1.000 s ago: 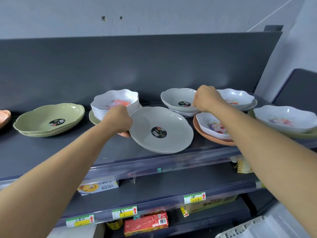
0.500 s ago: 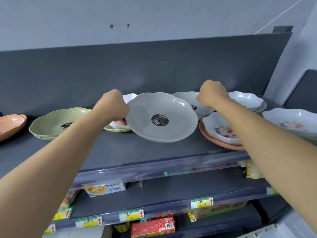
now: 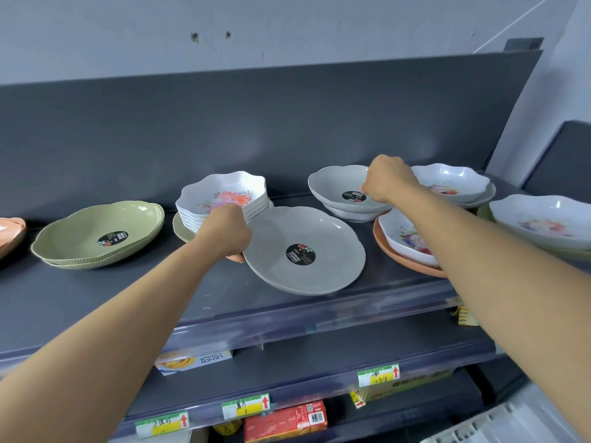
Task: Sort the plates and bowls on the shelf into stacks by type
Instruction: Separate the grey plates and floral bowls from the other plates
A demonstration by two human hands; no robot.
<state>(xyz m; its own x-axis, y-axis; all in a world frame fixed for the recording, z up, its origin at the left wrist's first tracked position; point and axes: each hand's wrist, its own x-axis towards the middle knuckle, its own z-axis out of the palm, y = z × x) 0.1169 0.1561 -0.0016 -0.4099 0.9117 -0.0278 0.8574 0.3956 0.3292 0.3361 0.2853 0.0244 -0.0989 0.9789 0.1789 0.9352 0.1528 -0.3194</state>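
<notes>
Left hand (image 3: 224, 233) clamped on left rim of large round grey plate (image 3: 303, 251) near front lip of dark shelf (image 3: 128, 298), right hand (image 3: 388, 183) pinching rim of grey scalloped bowl (image 3: 335, 187) behind, bare shelf towards green scalloped plates (image 3: 96, 235)

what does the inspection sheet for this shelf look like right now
surface: dark shelf, dishes unsorted
job's things: grey plate at front; grey bowl behind it; floral bowl stack on a green plate; green plates left; floral bowl on orange plate right
clutter: nothing seen
grippers: left hand grips grey plate's rim; right hand grips grey bowl's rim
cables: nothing seen
surroundings: price tags, red box on lower shelves; pale wall behind
</notes>
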